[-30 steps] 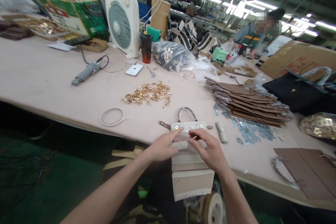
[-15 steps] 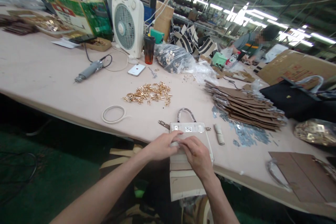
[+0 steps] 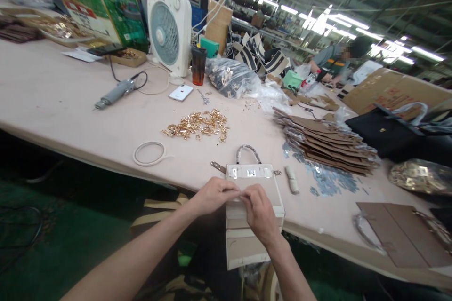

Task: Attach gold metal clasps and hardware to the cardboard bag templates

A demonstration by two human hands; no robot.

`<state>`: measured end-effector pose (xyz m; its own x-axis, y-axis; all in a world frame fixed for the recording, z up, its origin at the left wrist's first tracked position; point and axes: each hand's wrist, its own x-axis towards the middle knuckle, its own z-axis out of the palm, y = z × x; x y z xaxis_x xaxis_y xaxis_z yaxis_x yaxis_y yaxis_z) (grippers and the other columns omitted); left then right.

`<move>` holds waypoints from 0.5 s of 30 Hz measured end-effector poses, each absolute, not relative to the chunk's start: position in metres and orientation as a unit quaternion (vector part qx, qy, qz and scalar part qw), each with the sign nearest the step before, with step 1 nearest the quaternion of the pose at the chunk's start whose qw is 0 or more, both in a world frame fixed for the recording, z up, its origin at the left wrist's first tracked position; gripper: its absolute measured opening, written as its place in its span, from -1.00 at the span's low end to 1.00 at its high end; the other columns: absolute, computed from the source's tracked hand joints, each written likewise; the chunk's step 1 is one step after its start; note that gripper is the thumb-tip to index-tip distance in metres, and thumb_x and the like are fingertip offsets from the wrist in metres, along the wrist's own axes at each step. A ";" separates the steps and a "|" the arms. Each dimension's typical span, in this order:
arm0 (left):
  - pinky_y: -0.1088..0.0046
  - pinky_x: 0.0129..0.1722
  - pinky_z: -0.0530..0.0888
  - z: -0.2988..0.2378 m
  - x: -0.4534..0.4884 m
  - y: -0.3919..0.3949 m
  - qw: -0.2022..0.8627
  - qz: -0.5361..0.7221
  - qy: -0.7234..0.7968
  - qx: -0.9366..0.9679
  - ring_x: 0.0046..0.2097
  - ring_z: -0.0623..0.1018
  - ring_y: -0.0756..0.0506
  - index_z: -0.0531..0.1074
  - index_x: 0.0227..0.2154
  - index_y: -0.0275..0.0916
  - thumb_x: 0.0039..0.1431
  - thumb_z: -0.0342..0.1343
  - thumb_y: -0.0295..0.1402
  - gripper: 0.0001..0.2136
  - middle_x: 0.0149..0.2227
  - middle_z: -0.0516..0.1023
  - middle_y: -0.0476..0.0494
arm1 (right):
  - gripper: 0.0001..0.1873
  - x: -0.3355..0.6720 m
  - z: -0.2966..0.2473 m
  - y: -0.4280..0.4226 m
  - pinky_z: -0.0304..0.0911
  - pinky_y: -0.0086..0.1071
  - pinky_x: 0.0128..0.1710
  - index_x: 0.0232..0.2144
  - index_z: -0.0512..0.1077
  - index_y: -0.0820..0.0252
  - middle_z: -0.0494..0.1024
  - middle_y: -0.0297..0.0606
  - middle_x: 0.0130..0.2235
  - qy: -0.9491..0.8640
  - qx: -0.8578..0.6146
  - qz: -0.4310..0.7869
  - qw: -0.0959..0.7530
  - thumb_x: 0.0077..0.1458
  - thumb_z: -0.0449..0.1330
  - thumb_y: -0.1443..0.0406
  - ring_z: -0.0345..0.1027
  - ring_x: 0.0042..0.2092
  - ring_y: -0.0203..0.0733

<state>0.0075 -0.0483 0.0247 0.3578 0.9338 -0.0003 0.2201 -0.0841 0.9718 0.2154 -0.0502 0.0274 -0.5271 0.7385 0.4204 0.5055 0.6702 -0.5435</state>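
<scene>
Unfinished handbag (image 3: pixel 271 183), overhanging the table's (image 3: pixel 187 162) near edge, presumably so its upper panel lies supported; left hand (image 3: pixel 213 196) and right hand (image 3: pixel 260 211) pinched narrow, contents indiscernible.

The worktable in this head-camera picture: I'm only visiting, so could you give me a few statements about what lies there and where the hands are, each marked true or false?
1. The left hand and the right hand have their fingertips together over the pale bag. True.
2. The phone leans upright against the fan. False: the phone lies flat on the table, apart from the fan.
3. The gold-coloured metal pieces lie loose in a heap. True.
4. The black bag is left of the stack of brown panels in the picture. False: the black bag is right of the stack of brown panels.
5. The dark tumbler stands beside the fan. True.
</scene>
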 end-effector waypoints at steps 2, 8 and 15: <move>0.52 -0.29 0.35 0.026 0.007 -0.045 0.525 0.365 0.462 0.614 -0.31 0.48 -0.06 0.60 -0.40 -0.31 0.29 0.10 -0.22 -0.71 -0.43 0.55 -0.02 | -0.85 0.215 0.024 -0.055 0.37 -0.25 -0.16 -0.16 0.40 0.08 0.45 -0.21 -0.23 -0.854 -0.340 0.171 0.354 0.36 0.08 0.42 0.38 -0.17 -0.11; 0.51 -0.26 0.35 0.029 0.010 -0.045 0.461 0.317 0.486 0.671 -0.28 0.53 -0.07 0.62 -0.36 -0.24 0.31 0.07 -0.27 -0.75 -0.37 0.62 -0.02 | -0.89 0.243 0.050 -0.022 0.38 -0.24 -0.10 -0.22 0.42 0.05 0.48 -0.23 -0.22 -0.813 -0.383 0.239 0.367 0.37 0.11 0.34 0.41 -0.12 -0.10; 0.49 -0.18 0.37 0.025 0.017 -0.048 0.398 0.265 0.505 0.719 -0.18 0.60 -0.10 0.63 -0.27 -0.15 0.37 0.04 -0.29 -0.75 -0.24 0.70 -0.03 | -0.84 0.254 0.068 0.044 0.12 -0.03 0.33 -0.25 0.56 0.07 0.39 -0.14 0.20 -0.826 -0.419 0.284 0.250 0.34 0.18 0.23 0.26 0.29 -0.03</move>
<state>0.0169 -0.0480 0.0251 0.3508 0.9362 -0.0210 0.5149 -0.1740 0.8394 0.2538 0.0439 0.0676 -0.5248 0.8331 0.1746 0.5492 0.4881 -0.6783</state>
